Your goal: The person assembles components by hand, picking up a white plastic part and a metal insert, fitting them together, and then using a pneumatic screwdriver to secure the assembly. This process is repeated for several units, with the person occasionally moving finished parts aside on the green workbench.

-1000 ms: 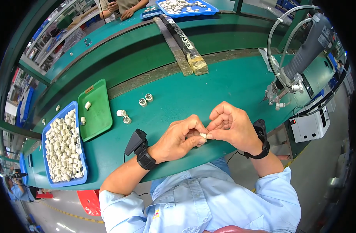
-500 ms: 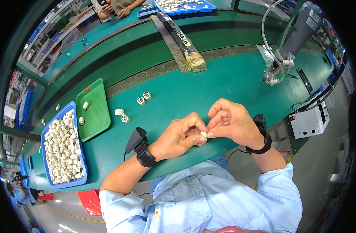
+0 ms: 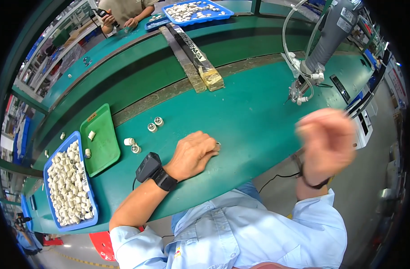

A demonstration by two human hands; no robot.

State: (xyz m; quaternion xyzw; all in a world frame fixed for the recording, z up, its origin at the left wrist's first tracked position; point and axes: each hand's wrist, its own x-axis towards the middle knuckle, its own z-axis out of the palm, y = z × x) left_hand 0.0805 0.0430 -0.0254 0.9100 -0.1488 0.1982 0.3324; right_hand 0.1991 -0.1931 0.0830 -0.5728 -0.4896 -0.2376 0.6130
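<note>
My left hand (image 3: 193,153) rests on the green bench with its fingers curled round a small white cylindrical part; only a bit of its end (image 3: 218,144) shows past the fingertips. Smeared by motion, my right hand (image 3: 326,144) is raised at the bench's right front edge, and its fingers cannot be made out. Left of my left hand stand two pairs of white cylindrical parts with dark ends: one pair (image 3: 152,127) farther off, the other (image 3: 136,148) nearer.
A blue tray (image 3: 95,210) heaped with white parts lies at the left, beside a green tray (image 3: 107,134) holding two. A grey handheld dispenser (image 3: 323,47) with clear tubes hangs at the right. Taped bars (image 3: 191,58) cross the back ledge; a person (image 3: 132,22) sits beyond.
My hands, together at the small white part before, are now apart. The right hand has swung out to the right; the left has drawn slightly left. The whole view has shifted a little.
</note>
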